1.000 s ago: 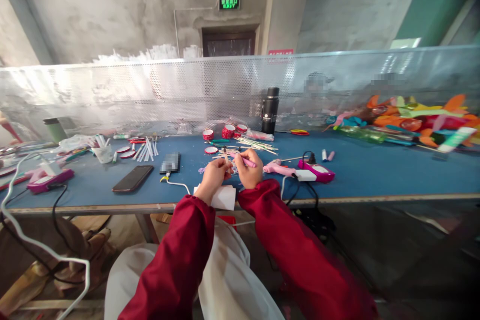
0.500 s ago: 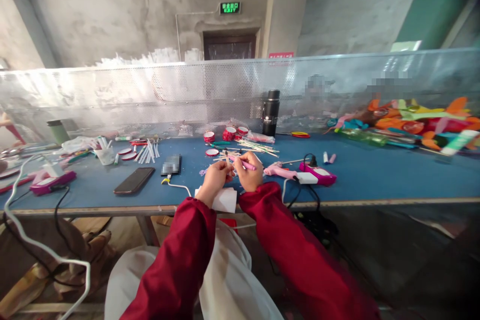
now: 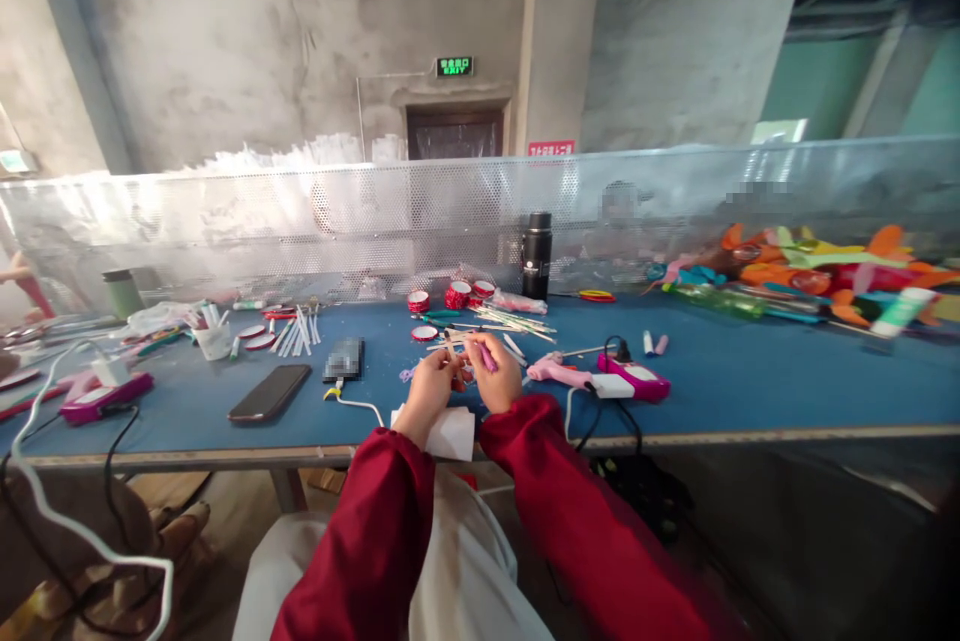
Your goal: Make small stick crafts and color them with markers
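Your hands meet low over the near edge of the blue tabletop (image 3: 750, 371), above a white block (image 3: 454, 433) that they partly cover. Your right hand (image 3: 501, 381) has its grip clamped on a pink stick (image 3: 486, 356), and only a short end of it shows past the fingers. Your left hand (image 3: 431, 389) touches the right at the fingertips. The small piece between them is too tiny to make out, and you cannot tell whether that grip is closed on anything. Just to the right lies a pink glue gun (image 3: 559, 373). Far to the left, a clear cup (image 3: 214, 341) holds a few white sticks. A black flask (image 3: 537, 256) stands upright with its lid on, its contents hidden.
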The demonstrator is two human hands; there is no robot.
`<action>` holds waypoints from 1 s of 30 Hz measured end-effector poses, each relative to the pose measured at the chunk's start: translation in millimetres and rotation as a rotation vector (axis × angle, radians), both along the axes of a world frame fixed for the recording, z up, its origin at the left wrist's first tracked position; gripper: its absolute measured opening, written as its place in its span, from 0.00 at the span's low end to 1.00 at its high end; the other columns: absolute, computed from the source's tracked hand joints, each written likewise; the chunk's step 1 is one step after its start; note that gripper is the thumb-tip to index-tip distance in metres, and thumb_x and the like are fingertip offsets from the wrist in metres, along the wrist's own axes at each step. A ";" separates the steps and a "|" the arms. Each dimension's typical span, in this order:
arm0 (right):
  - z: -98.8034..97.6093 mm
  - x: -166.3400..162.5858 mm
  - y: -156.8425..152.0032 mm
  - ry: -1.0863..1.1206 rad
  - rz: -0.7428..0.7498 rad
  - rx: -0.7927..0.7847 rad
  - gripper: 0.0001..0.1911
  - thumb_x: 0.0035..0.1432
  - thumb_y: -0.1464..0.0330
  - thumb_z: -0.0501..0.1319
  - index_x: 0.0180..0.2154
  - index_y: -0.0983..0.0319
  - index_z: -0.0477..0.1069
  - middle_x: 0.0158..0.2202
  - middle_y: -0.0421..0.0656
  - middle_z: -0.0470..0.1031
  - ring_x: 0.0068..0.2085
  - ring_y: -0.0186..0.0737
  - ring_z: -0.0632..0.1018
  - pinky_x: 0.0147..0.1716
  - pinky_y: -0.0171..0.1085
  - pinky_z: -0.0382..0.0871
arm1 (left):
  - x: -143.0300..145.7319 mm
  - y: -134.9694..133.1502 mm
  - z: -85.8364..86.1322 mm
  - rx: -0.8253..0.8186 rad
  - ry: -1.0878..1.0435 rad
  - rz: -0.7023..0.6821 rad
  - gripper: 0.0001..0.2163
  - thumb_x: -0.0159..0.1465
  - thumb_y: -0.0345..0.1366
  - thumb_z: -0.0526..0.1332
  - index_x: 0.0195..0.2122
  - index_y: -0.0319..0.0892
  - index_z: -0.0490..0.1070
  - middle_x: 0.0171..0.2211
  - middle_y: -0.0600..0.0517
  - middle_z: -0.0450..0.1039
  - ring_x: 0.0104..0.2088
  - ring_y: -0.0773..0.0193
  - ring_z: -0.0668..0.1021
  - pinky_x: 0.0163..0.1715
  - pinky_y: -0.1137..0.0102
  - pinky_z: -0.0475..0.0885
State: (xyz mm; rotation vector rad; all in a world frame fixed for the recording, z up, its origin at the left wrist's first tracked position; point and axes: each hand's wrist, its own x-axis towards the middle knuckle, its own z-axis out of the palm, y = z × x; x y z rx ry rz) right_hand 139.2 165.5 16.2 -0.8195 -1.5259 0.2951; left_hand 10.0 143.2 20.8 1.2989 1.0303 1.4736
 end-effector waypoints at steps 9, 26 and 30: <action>-0.9 1.1 4.9 0.019 0.008 0.017 0.13 0.55 0.62 0.67 0.43 0.54 0.75 0.33 0.40 0.85 0.38 0.50 0.86 0.43 0.47 0.79 | 2.0 -3.2 5.0 -0.061 0.068 -0.038 0.09 0.61 0.39 0.68 0.27 0.40 0.74 0.20 0.54 0.72 0.21 0.67 0.73 0.20 0.75 0.59; 0.8 3.1 4.5 0.225 0.036 0.015 0.22 0.68 0.49 0.55 0.44 0.57 0.79 0.29 0.41 0.82 0.35 0.45 0.83 0.37 0.41 0.77 | -1.6 1.3 4.2 -0.001 0.040 0.038 0.08 0.57 0.35 0.70 0.25 0.39 0.75 0.21 0.53 0.72 0.23 0.69 0.69 0.26 0.73 0.62; 1.5 4.0 0.1 0.279 0.040 0.037 0.15 0.64 0.55 0.59 0.41 0.57 0.77 0.30 0.40 0.82 0.33 0.44 0.83 0.34 0.40 0.76 | -1.9 0.1 4.7 0.002 0.055 0.038 0.08 0.56 0.36 0.70 0.23 0.39 0.75 0.20 0.53 0.72 0.23 0.69 0.70 0.25 0.74 0.62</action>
